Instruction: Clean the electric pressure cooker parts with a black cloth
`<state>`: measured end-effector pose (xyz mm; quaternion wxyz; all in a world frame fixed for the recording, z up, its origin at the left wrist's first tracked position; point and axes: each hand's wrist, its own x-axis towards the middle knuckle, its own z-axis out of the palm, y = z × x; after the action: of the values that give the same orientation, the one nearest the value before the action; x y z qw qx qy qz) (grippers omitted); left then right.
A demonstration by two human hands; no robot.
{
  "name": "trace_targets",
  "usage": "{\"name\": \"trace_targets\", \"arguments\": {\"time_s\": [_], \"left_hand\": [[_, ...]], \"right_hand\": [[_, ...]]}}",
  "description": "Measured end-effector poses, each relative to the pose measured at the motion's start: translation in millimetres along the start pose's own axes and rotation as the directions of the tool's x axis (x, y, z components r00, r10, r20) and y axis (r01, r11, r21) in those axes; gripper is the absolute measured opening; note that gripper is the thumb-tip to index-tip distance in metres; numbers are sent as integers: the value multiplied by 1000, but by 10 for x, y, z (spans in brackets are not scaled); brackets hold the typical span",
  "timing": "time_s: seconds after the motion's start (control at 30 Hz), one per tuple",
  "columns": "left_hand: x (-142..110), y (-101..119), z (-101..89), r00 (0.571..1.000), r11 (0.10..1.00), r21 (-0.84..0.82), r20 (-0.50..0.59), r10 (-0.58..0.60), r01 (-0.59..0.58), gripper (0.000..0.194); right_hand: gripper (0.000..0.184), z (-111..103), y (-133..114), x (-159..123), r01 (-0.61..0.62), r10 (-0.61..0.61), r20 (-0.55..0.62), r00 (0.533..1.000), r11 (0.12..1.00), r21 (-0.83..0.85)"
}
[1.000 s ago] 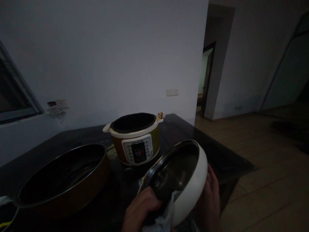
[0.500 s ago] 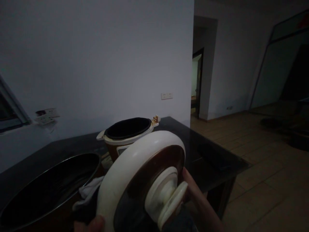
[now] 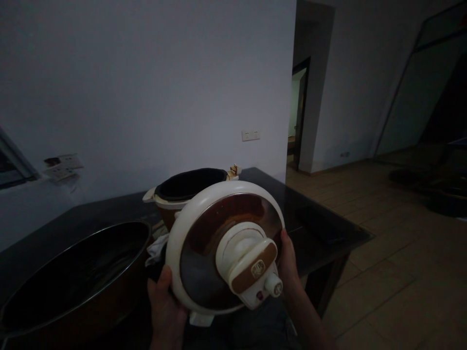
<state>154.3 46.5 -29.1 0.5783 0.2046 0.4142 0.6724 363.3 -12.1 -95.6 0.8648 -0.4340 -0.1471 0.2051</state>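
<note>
The round, white-rimmed, glossy brown lid (image 3: 222,243) is now showing its knobbed outside instead of its hollow underside, leaving that face accessible; between them, the left hand (image 3: 166,306) and right hand (image 3: 288,257) are gripping opposite edges, fingers part-curled.

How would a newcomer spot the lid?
Find the dark table with the cooker. In front, the left hand and right hand hold the lid tilted. Unlike the open cooker and pan, it's white-rimmed and brown-topped, with a chunky handle.
</note>
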Motion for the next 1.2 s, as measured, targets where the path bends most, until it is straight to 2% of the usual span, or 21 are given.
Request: {"name": "trace_targets", "arguments": {"time_s": [0.1,0.2,0.47,0.6,0.73,0.97,1.1,1.2], "left_hand": [[83,-55,14,997,997,22,34,72,-73,33],[163,-102,25,992,990,76,48,115,-119,28],[301,-160,34,998,993,96,9,69,-70,25],[346,-168,68,997,997,60,62,37,-41,27],[354,-103,130,990,1000,18,137,13,-16,27],[390,-22,256,970,995,-9,221,103,-104,33],[397,31,199,981,989,-20,124,151,-149,32],[337,38,24,965,966,13,45,257,-258,40]], "right_hand": [[47,39,-49,1,1,-1,-27,1000,1000,-12],[44,89,-122,8,43,-42,33,999,998,-35],[37,187,-156,16,42,-39,132,990,999,-15],[37,227,-169,35,36,-28,153,988,998,-49],[38,271,-181,26,24,-15,107,994,996,-82],[41,308,-79,2,-23,23,-49,999,1000,4],[41,269,-37,1,-45,44,-32,998,999,-15],[42,243,-22,-1,-49,47,-41,998,998,-29]]}}
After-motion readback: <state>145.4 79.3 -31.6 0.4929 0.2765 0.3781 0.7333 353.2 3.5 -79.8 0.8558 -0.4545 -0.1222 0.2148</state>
